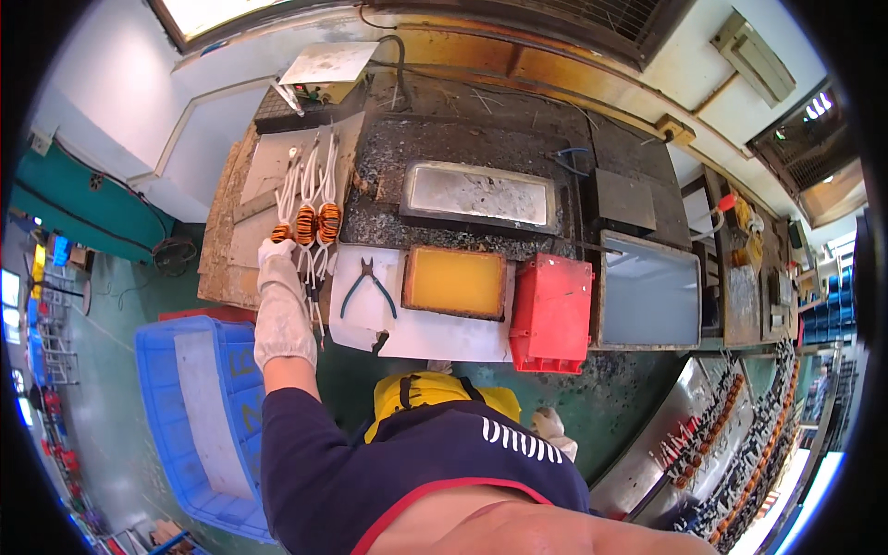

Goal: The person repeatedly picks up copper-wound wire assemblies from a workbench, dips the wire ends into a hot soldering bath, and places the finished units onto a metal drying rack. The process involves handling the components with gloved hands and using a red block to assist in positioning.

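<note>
My left hand (280, 296), in a white glove, reaches forward to three orange wound coils with long white leads lying side by side on a pale sheet at the bench's left. Its fingertips close on the leftmost coil (280, 232), which they partly hide. The other two coils (317, 223) lie just to the right, free of the hand. My right hand (555, 432), also gloved in white, hangs low beside my yellow apron, away from the bench; its fingers are mostly hidden.
Pliers with teal handles (368, 288) lie on a white sheet. Beside them are a yellow tray (454, 282), a red box (552, 313) and a grey tray (650, 292). A metal bath (478, 196) sits behind. A blue crate (208, 416) stands at lower left, and racks of coils (731, 444) at lower right.
</note>
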Tool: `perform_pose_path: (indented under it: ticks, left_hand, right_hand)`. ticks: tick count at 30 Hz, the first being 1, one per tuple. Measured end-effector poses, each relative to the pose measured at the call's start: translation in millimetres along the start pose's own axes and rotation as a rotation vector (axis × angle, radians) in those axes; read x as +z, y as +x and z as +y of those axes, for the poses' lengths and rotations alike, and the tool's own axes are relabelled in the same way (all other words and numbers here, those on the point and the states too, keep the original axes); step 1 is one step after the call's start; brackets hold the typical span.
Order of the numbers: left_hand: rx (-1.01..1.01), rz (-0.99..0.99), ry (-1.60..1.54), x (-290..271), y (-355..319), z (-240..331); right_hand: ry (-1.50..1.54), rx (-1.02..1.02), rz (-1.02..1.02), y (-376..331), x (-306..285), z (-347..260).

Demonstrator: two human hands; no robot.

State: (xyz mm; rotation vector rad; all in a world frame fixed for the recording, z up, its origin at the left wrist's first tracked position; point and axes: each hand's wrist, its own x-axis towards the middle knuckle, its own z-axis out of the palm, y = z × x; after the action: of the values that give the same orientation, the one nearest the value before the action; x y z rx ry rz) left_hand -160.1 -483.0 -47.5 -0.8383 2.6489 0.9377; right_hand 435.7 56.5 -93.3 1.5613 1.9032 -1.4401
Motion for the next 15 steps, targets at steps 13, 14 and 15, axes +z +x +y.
perform_pose_path:
  ticks: [13, 14, 15]
  left_hand:
    - [0.620, 0.130, -0.326, -78, -77, 10]
    - [0.596, -0.105, -0.489, -83, -93, 15]
    - [0.637, -0.144, -0.295, -91, -101, 15]
  right_hand:
    - [-0.421, -0.026, -0.028, 55, 15, 35]
    - [-0.431, -0.106, 0.008, 59, 19, 41]
    - [-0.407, -0.124, -0.019, 61, 22, 34]
